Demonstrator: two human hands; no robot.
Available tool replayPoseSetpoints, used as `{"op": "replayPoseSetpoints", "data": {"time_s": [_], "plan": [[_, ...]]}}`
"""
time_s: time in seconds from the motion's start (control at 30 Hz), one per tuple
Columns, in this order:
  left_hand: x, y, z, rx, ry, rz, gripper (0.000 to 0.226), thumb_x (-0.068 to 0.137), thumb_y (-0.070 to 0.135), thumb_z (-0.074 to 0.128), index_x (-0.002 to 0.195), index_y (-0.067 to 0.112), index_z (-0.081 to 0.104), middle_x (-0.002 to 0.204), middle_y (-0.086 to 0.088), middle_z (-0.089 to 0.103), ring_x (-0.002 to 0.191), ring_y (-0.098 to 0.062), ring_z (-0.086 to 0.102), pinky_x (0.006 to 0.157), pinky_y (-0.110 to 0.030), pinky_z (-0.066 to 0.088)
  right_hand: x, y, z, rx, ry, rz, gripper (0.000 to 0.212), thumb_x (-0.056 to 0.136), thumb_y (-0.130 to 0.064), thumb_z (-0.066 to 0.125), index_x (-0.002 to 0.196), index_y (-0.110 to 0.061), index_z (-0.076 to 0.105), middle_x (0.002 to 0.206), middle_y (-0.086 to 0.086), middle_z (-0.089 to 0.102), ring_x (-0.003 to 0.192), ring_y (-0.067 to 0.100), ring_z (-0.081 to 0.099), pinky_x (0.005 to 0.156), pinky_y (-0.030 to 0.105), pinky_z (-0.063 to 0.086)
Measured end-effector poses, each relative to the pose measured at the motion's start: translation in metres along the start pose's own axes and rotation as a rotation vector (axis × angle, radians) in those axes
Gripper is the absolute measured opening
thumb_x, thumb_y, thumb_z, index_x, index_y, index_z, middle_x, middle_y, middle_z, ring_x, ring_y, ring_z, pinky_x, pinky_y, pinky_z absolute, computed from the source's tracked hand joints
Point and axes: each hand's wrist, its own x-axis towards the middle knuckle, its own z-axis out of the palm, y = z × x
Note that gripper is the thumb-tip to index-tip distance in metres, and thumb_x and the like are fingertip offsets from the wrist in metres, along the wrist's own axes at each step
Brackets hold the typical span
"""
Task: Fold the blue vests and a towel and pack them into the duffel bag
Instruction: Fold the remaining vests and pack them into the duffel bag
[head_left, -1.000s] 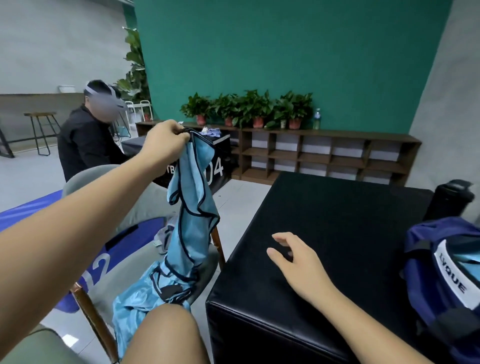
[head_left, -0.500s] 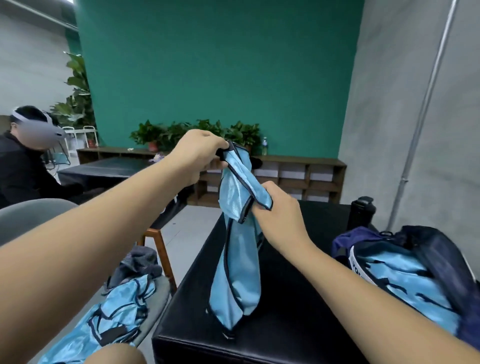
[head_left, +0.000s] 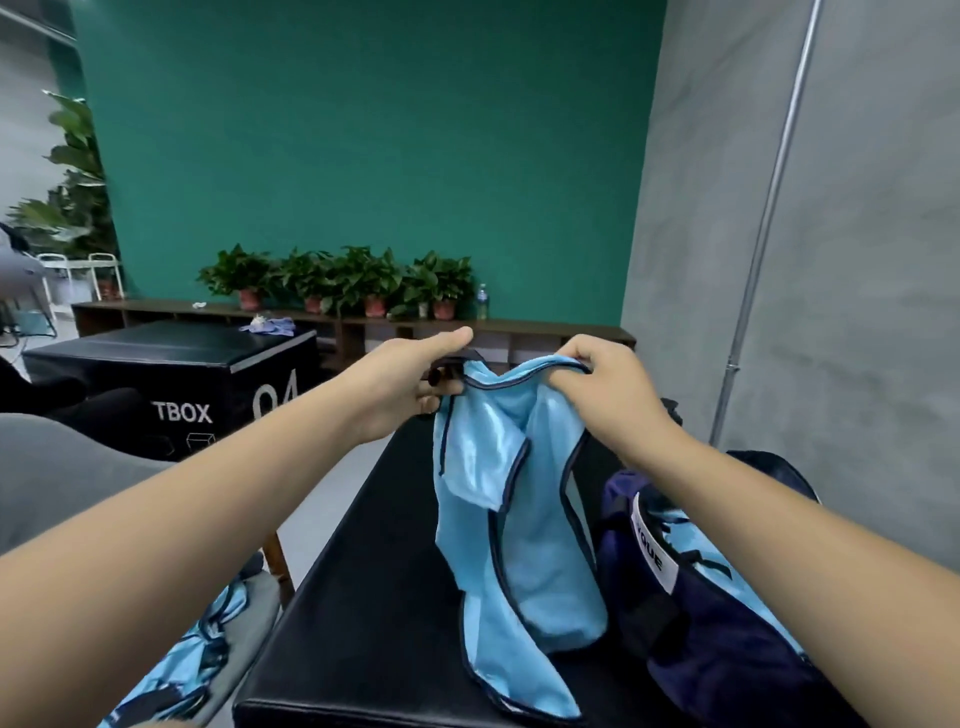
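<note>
A light blue vest (head_left: 524, 525) with dark trim hangs upright over the black box table (head_left: 374, 597), its lower end resting on the top. My left hand (head_left: 415, 384) pinches its top left edge and my right hand (head_left: 608, 384) grips the top right edge, holding the opening spread between them. To the right sits the open navy duffel bag (head_left: 727, 639) with blue vest fabric (head_left: 691, 540) inside. More blue vests (head_left: 192, 660) lie piled on the grey chair at lower left.
A grey chair (head_left: 67, 483) stands left of the table. Another black box marked TBOX (head_left: 171, 384) is behind it, with a person's dark sleeve at the far left edge. A wooden shelf with potted plants (head_left: 343, 283) lines the green wall. A metal pole (head_left: 753, 260) runs up the right wall.
The vest moved from beside the chair to above the table. My right hand rose from the table and took hold of it; both hands now spread its top edge apart.
</note>
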Motion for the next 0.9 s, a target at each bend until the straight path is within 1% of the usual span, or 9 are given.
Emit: {"op": "replayPoseSetpoints", "data": {"time_s": [0.13, 0.2, 0.3, 0.4, 0.57, 0.67, 0.77, 0.83, 0.9], "plan": [[-0.002, -0.009, -0.004, 0.165, -0.052, 0.103, 0.033, 0.083, 0.044, 0.090, 0.101, 0.020, 0.076, 0.084, 0.005, 0.069, 0.076, -0.013, 0.056, 0.083, -0.036, 0.042, 0.018, 0.012, -0.012, -0.014, 0.093, 0.086, 0.016, 0.087, -0.019, 0.070, 0.072, -0.016, 0.066, 0.067, -0.008, 0.062, 0.064, 0.011, 0.051, 0.064, 0.033, 0.042], [-0.004, -0.011, -0.009, 0.239, 0.007, 0.145, 0.042, 0.072, 0.044, 0.093, 0.100, 0.018, 0.075, 0.097, -0.006, 0.077, 0.087, -0.018, 0.060, 0.087, -0.044, 0.040, 0.024, 0.023, -0.019, -0.070, 0.105, 0.122, 0.017, 0.086, -0.021, 0.070, 0.070, -0.016, 0.065, 0.066, -0.006, 0.062, 0.066, 0.015, 0.054, 0.064, 0.035, 0.043], [-0.006, -0.009, -0.014, 0.235, 0.042, 0.191, 0.038, 0.070, 0.041, 0.092, 0.100, 0.024, 0.078, 0.090, -0.006, 0.074, 0.089, -0.025, 0.050, 0.085, -0.047, 0.028, 0.023, 0.041, -0.026, -0.186, 0.060, 0.164, 0.016, 0.086, -0.022, 0.070, 0.073, -0.013, 0.067, 0.072, 0.001, 0.068, 0.075, 0.024, 0.065, 0.068, 0.038, 0.051], [-0.007, -0.006, -0.016, 0.262, 0.022, 0.211, 0.025, 0.077, 0.029, 0.090, 0.099, 0.025, 0.078, 0.081, 0.003, 0.065, 0.085, -0.025, 0.052, 0.086, -0.046, 0.029, 0.010, 0.053, -0.027, -0.296, -0.072, 0.187, 0.014, 0.086, -0.021, 0.074, 0.073, -0.016, 0.071, 0.077, -0.001, 0.073, 0.084, 0.024, 0.071, 0.076, 0.039, 0.057], [-0.012, -0.002, -0.004, 0.335, 0.004, 0.243, 0.018, 0.090, 0.010, 0.081, 0.106, 0.014, 0.074, 0.086, -0.001, 0.064, 0.082, -0.014, 0.060, 0.079, -0.029, 0.045, -0.014, 0.043, -0.029, -0.403, -0.439, 0.240, 0.008, 0.083, -0.028, 0.080, 0.090, -0.027, 0.075, 0.089, -0.007, 0.075, 0.085, 0.015, 0.070, 0.070, 0.029, 0.053], [-0.014, 0.002, 0.007, 0.382, -0.025, 0.256, 0.015, 0.093, 0.010, 0.075, 0.107, 0.015, 0.073, 0.081, 0.004, 0.062, 0.071, -0.006, 0.057, 0.075, -0.028, 0.042, -0.016, 0.030, -0.026, -0.293, -0.639, 0.211, 0.048, 0.082, -0.038, 0.089, 0.123, -0.037, 0.066, 0.118, -0.013, 0.071, 0.106, 0.005, 0.068, 0.088, 0.025, 0.053], [-0.018, 0.007, 0.020, 0.414, -0.087, 0.262, 0.014, 0.097, 0.010, 0.072, 0.111, 0.014, 0.073, 0.082, 0.005, 0.061, 0.051, 0.003, 0.049, 0.058, -0.022, 0.037, -0.009, 0.008, -0.017, -0.116, -0.623, 0.083, 0.070, 0.079, -0.056, 0.088, 0.140, -0.048, 0.054, 0.145, -0.019, 0.058, 0.135, -0.001, 0.053, 0.114, 0.033, 0.044], [-0.023, 0.011, 0.027, 0.420, -0.132, 0.279, 0.014, 0.098, 0.010, 0.072, 0.112, 0.012, 0.076, 0.085, 0.003, 0.063, 0.051, 0.004, 0.051, 0.050, -0.011, 0.037, -0.005, -0.007, -0.013, -0.029, -0.607, -0.002, 0.066, 0.080, -0.058, 0.087, 0.137, -0.052, 0.054, 0.145, -0.024, 0.059, 0.139, -0.003, 0.051, 0.116, 0.034, 0.040], [-0.025, 0.013, 0.029, 0.421, -0.165, 0.307, 0.013, 0.098, 0.012, 0.074, 0.110, 0.012, 0.078, 0.089, -0.002, 0.066, 0.059, 0.004, 0.055, 0.048, -0.006, 0.037, 0.002, -0.013, -0.009, -0.028, -0.587, -0.073, 0.047, 0.085, -0.048, 0.086, 0.124, -0.040, 0.063, 0.130, -0.022, 0.068, 0.126, -0.002, 0.060, 0.108, 0.033, 0.045]]}}
